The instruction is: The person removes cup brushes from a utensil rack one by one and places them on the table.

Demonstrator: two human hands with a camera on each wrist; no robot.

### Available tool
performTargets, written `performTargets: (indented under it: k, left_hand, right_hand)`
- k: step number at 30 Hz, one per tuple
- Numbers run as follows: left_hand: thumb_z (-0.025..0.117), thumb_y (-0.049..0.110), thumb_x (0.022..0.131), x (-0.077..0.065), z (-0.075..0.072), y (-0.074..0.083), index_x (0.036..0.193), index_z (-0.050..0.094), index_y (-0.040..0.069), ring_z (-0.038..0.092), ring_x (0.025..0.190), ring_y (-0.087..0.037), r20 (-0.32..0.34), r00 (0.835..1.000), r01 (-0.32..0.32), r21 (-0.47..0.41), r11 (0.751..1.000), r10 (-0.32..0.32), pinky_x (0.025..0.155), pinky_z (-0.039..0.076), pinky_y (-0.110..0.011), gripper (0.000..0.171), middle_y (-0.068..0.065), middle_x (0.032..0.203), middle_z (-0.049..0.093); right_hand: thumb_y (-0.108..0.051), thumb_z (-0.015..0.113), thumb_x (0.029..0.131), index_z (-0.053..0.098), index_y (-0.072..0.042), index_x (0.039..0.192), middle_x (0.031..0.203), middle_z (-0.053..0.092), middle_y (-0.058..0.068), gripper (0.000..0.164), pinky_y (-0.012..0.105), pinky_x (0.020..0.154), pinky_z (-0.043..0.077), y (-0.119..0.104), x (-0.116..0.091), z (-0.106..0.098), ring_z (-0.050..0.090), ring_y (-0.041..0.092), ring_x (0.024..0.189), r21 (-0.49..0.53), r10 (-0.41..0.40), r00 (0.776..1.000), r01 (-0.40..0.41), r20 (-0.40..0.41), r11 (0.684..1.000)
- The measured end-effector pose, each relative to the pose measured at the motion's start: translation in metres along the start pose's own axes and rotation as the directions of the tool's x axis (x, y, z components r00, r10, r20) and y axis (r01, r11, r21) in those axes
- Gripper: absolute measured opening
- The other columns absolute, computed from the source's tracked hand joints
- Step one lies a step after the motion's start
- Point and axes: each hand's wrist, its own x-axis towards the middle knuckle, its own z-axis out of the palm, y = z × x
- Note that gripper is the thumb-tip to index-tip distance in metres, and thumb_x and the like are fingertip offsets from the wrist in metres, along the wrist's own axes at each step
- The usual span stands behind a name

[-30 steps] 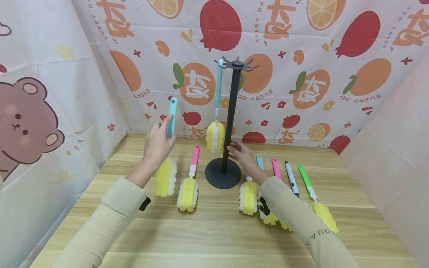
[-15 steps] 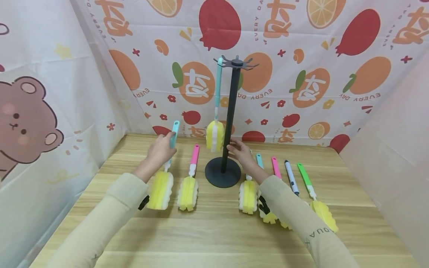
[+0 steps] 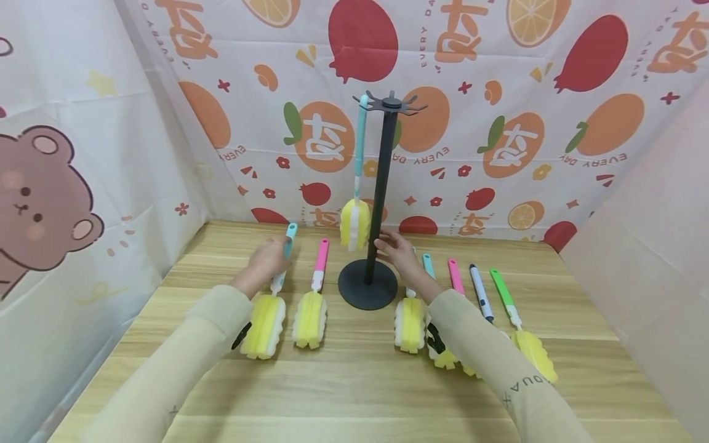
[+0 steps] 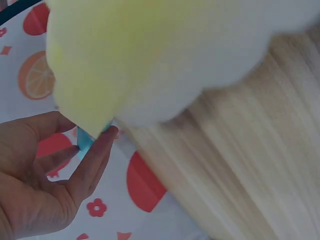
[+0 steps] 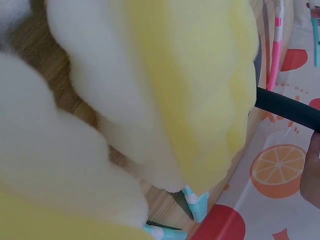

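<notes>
My left hand [image 3: 268,258] pinches the light-blue handle of a sponge bottle brush [image 3: 264,327]; its yellow-and-white head lies low at the table's left. In the left wrist view the sponge head [image 4: 140,55] covers much of the frame, and the fingers meet around the handle. My right hand [image 3: 403,258] grips the lower pole of a black hook stand [image 3: 383,166], thumb in front and fingertips partly hidden behind it. The right wrist view shows that hand [image 5: 311,175] beside the black pole [image 5: 285,106]. Another blue-handled brush [image 3: 354,224] hangs from a left hook.
A pink-handled brush [image 3: 310,320] lies between the left hand and the stand's round base [image 3: 360,295]. Right of the base lie several more brushes, among them a nearer one [image 3: 410,326] and a green-handled one [image 3: 534,354]. A fruit-print cloth [image 3: 471,55] hangs behind the table.
My left hand has come down with the blue-handled brush, from upright to lying low near the table, its handle tilted back. My right hand has stayed on the pole.
</notes>
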Motion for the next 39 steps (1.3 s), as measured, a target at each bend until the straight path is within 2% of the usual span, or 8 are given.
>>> performTargets:
  k: [4,10,14,18,22,31,36,39]
  left_hand:
    - [0.060,0.002,0.084,0.005,0.005,-0.001,0.135,0.036,-0.005,0.053,0.090,-0.038,0.001,1.000,0.004,0.002,1.000,-0.004,0.057,0.049,-0.031,0.057,-0.034,0.120,0.044]
    - [0.056,0.000,0.084,0.014,0.014,-0.003,0.133,0.039,-0.007,0.055,0.082,-0.033,0.013,1.000,0.007,0.000,1.000,-0.007,0.055,0.050,-0.031,0.052,-0.032,0.112,0.051]
    - [0.055,-0.002,0.084,0.020,0.019,-0.005,0.130,0.042,-0.009,0.054,0.084,-0.033,0.023,1.000,-0.001,0.011,1.000,0.001,0.061,0.050,-0.033,0.048,-0.029,0.108,0.054]
    - [0.056,-0.002,0.084,0.025,0.022,-0.007,0.126,0.045,-0.010,0.053,0.085,-0.032,0.029,1.000,0.001,0.003,1.000,-0.001,0.065,0.049,-0.035,0.044,-0.027,0.108,0.054]
    - [0.058,-0.001,0.085,0.029,0.024,-0.006,0.121,0.048,-0.010,0.053,0.083,-0.031,0.029,1.000,-0.010,0.000,1.000,0.010,0.065,0.049,-0.035,0.038,-0.025,0.103,0.055]
    - [0.058,-0.001,0.085,0.030,0.025,-0.003,0.106,0.052,-0.010,0.055,0.076,-0.030,0.021,0.999,-0.026,0.036,0.999,0.026,0.062,0.049,-0.036,0.024,-0.021,0.089,0.056]
    - [0.050,-0.005,0.086,0.028,0.026,-0.001,0.094,0.055,-0.009,0.052,0.070,-0.027,0.053,0.997,-0.059,0.104,0.993,0.054,0.057,0.047,-0.033,0.011,-0.018,0.080,0.055]
    - [0.045,-0.006,0.088,0.027,0.024,-0.001,0.087,0.056,-0.006,0.050,0.069,-0.026,0.076,0.995,-0.069,0.118,0.991,0.060,0.057,0.045,-0.032,0.012,-0.016,0.077,0.054]
  right_hand:
    - [-0.011,0.054,0.092,0.047,-0.005,0.132,0.117,0.053,0.014,0.040,0.041,0.091,0.042,0.000,0.000,0.000,0.053,0.027,0.108,-0.005,0.001,1.000,-0.001,-0.006,1.000]
    - [-0.011,0.054,0.092,0.048,-0.005,0.131,0.116,0.053,0.013,0.040,0.040,0.091,0.043,-0.001,-0.001,0.000,0.054,0.027,0.107,-0.004,0.001,1.000,-0.001,-0.013,1.000]
    - [-0.011,0.055,0.092,0.049,-0.006,0.130,0.116,0.053,0.013,0.039,0.041,0.091,0.043,0.000,-0.001,0.001,0.054,0.027,0.107,-0.004,0.004,1.000,-0.004,-0.015,1.000]
    - [-0.011,0.055,0.092,0.050,-0.006,0.130,0.117,0.053,0.013,0.038,0.043,0.092,0.041,0.000,-0.001,0.001,0.054,0.027,0.107,-0.001,-0.005,1.000,0.005,-0.004,1.000]
    - [-0.011,0.055,0.092,0.050,-0.007,0.129,0.117,0.053,0.013,0.038,0.044,0.093,0.040,0.000,-0.001,0.001,0.054,0.027,0.107,-0.005,-0.011,1.000,0.011,-0.005,1.000]
    - [-0.011,0.054,0.092,0.049,-0.007,0.130,0.118,0.054,0.013,0.038,0.042,0.091,0.043,0.000,-0.001,0.000,0.054,0.026,0.107,-0.013,-0.003,1.000,0.002,-0.011,1.000]
    - [-0.011,0.055,0.092,0.050,-0.008,0.130,0.118,0.053,0.013,0.038,0.046,0.094,0.038,0.000,-0.001,0.000,0.053,0.027,0.108,0.000,0.002,1.000,-0.002,-0.011,1.000]
    - [-0.011,0.055,0.092,0.049,-0.008,0.130,0.118,0.053,0.014,0.038,0.049,0.096,0.035,0.000,-0.001,0.000,0.053,0.028,0.109,0.012,0.003,1.000,-0.003,-0.008,1.000]
